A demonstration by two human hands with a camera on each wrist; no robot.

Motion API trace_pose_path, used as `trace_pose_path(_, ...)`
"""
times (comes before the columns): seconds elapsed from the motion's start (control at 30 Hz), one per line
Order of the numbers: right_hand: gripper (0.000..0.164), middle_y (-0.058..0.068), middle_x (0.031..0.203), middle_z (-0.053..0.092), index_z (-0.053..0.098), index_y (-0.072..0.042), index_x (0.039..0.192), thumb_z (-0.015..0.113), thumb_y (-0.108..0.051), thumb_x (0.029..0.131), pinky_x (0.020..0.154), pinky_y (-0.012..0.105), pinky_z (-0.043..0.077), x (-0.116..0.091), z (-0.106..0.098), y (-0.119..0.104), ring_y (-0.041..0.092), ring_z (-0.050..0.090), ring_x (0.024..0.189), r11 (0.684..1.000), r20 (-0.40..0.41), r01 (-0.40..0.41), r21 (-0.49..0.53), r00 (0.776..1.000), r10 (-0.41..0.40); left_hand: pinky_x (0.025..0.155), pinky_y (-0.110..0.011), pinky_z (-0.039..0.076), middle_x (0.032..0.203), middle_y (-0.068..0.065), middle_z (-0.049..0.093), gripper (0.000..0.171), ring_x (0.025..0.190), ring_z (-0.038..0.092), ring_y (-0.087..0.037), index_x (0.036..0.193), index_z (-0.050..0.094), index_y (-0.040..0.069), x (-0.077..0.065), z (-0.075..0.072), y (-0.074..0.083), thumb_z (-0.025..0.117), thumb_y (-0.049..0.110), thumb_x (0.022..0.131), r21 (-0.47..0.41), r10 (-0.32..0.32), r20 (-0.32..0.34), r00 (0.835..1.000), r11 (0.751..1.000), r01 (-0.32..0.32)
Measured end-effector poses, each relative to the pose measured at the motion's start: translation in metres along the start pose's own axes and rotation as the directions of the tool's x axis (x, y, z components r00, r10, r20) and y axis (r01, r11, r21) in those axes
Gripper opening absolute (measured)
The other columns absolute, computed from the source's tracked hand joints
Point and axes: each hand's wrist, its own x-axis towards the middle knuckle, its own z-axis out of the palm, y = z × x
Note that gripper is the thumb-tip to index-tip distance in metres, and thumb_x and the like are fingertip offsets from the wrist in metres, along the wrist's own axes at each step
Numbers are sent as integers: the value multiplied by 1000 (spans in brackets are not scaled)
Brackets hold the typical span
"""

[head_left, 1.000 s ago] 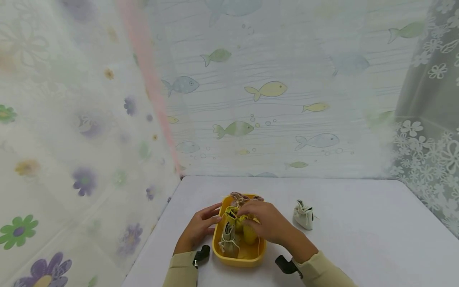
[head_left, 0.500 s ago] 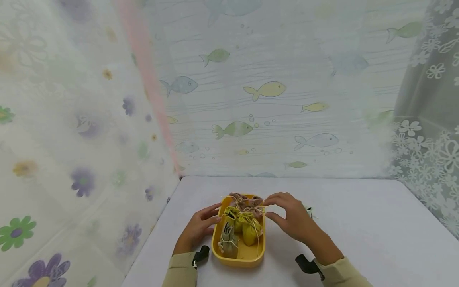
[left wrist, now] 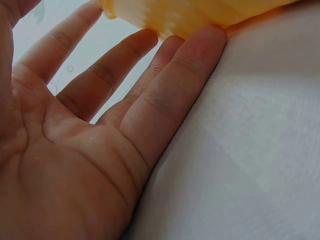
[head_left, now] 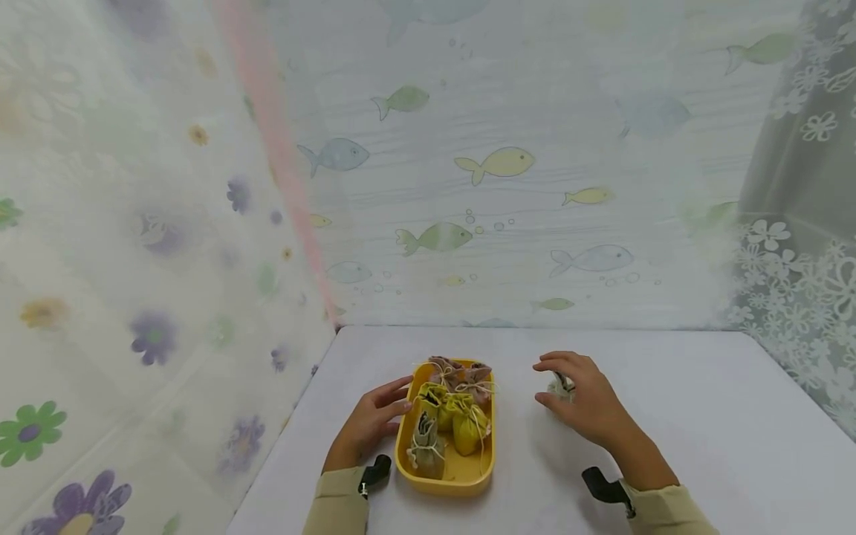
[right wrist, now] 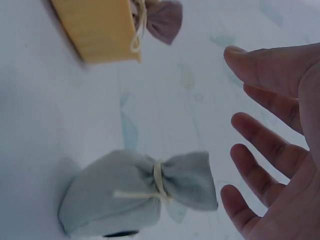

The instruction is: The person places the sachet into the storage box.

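My left hand point(head_left: 369, 422) rests its fingertips against the left wall of a yellow plastic tray point(head_left: 444, 489); the left wrist view shows its extended fingers touching the tray's side point(left wrist: 200, 12). To the right of the tray, my right hand point(head_left: 595, 405) hovers at a small grey-green drawstring pouch point(head_left: 560, 387), partly covering it in the head view. In the right wrist view this pouch point(right wrist: 112, 195) stands on the table, its neck tied with a cream cord. The right fingers and thumb are spread, apart from the pouch's top, and hold nothing.
Inside the tray are yellow drawstring pouches point(head_left: 468, 431), mauve pouches point(head_left: 473, 380) at the far end and a grey-green pouch point(head_left: 426, 449) at the near left. A white cloth covers the table point(head_left: 702, 416). Patterned curtains point(head_left: 508, 223) hang behind and at the sides.
My right hand has left the yellow pouch in the tray and moved right to the lone grey-green pouch. The left hand stays against the tray.
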Motion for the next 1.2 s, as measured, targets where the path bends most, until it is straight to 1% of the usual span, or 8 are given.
trace_pose_path(0.3,56,4,150,55,64,-24,135,85,-12,85,105,69,41,-7,-13,19,39,45,141,994,121,-98,58,989,90,97,-45,60,158,-12,50,71,134,60,-30,151,55,31,0,0,1,83,43,86,0,0,0,1000,1000,0)
trace_pose_path(0.53,67,9,156,51,53,-22,147,83,-13,87,110,67,42,-12,-17,35,40,42,146,976,203,-187,113,966,162,97,-45,60,157,-12,50,71,134,60,-30,151,55,32,-1,0,2,82,43,87,5,3,1,1000,1000,-3)
trace_pose_path(0.63,70,12,158,49,49,-20,152,78,-6,90,111,67,41,-14,-19,39,41,42,146,967,230,-213,143,957,177,97,-45,60,157,-13,50,70,134,60,-30,151,54,31,-1,0,1,82,43,87,3,6,3,1000,1000,-6)
trace_pose_path(0.83,71,9,157,51,47,-20,154,62,10,92,111,71,38,-15,-18,45,38,42,148,963,237,-171,209,964,120,96,-44,60,158,-12,50,70,133,61,-29,151,54,31,-3,1,1,82,42,88,-4,5,-1,1000,1000,-5)
trace_pose_path(0.97,69,8,157,51,48,-20,154,56,13,94,112,71,36,-16,-15,47,21,40,149,960,244,-154,232,965,96,96,-44,60,158,-13,49,69,133,61,-29,151,54,30,-4,2,0,82,40,89,-23,5,3,1000,1000,-5)
trace_pose_path(1.03,67,8,156,53,49,-20,153,55,13,95,113,71,35,-16,-13,48,18,40,149,958,244,-158,238,965,99,96,-44,60,158,-13,49,69,133,61,-29,151,54,30,-4,2,1,81,38,89,-32,9,6,1000,999,-9)
trace_pose_path(1.1,65,9,154,55,50,-20,153,56,12,96,113,72,35,-16,-12,48,22,41,148,956,243,-167,242,964,107,97,-44,60,158,-13,48,68,133,60,-29,151,54,30,-5,2,2,81,37,90,-41,13,9,1000,999,-12)
trace_pose_path(1.2,59,10,149,59,53,-18,150,59,8,97,112,71,37,-15,-11,48,34,46,144,958,236,-178,224,964,124,97,-45,60,158,-14,49,67,134,60,-30,152,54,29,-5,2,3,80,37,90,-37,19,11,1000,999,-19)
